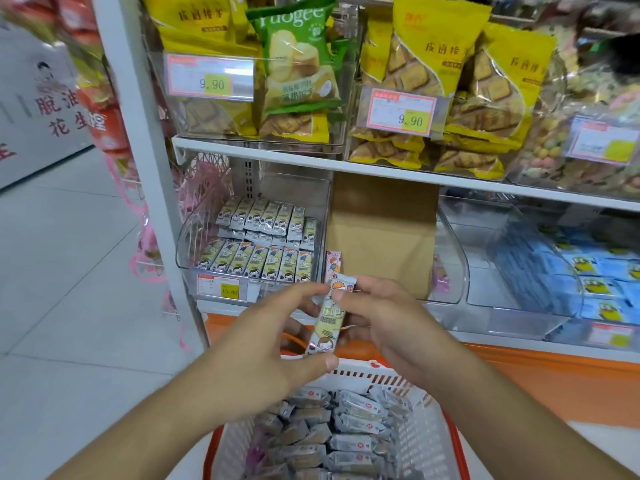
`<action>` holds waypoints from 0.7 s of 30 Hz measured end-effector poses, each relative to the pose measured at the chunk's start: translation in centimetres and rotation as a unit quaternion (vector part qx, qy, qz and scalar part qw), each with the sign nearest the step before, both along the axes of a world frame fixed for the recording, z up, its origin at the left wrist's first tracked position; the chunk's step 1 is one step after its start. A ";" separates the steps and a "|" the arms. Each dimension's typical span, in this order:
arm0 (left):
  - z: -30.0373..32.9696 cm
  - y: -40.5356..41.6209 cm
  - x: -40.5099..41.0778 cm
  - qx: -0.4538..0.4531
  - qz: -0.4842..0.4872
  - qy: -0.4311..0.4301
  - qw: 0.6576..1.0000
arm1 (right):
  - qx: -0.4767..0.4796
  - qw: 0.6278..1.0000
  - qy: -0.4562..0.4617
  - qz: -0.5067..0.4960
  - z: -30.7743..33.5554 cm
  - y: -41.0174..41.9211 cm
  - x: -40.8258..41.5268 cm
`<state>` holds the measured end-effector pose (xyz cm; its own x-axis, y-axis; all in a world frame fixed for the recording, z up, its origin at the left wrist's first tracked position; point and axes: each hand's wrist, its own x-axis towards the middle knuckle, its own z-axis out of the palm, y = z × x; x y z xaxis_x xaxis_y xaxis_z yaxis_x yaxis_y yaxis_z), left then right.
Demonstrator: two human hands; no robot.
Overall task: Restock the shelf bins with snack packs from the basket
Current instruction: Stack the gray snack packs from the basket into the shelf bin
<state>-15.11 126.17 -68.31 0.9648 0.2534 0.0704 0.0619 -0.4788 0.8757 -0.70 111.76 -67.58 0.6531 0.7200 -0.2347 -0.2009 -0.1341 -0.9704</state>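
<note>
A white and orange basket (pixel 424 441) at the bottom centre holds several silver-wrapped snack packs (pixel 349 441). Above it I hold a slim pale-yellow snack pack (pixel 329 317) upright between both hands. My left hand (pixel 263 344) pinches its top and bottom ends. My right hand (pixel 384 317) grips its upper right side. Behind the hands, a clear shelf bin (pixel 187 244) on the lower shelf holds two neat rows of matching packs (pixel 263 240).
A cardboard box (pixel 381 233) stands right of the bin. A clear bin (pixel 512 289) with blue packs follows on the right. The upper shelf (pixel 311 157) carries yellow and green biscuit bags. White floor (pixel 69 271) lies to the left.
</note>
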 end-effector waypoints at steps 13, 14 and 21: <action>0.0 3.6 0.9 0.072 -0.014 0.039 0.997 | -0.041 0.997 -0.042 0.055 -1.0 2.9 0.5; -0.1 4.2 1.1 0.083 -0.008 0.040 0.996 | -0.041 0.997 -0.034 0.048 -0.8 3.2 0.7; 0.8 10.6 6.3 0.179 0.063 0.032 0.981 | -0.190 0.887 -0.419 0.045 -1.1 4.0 3.7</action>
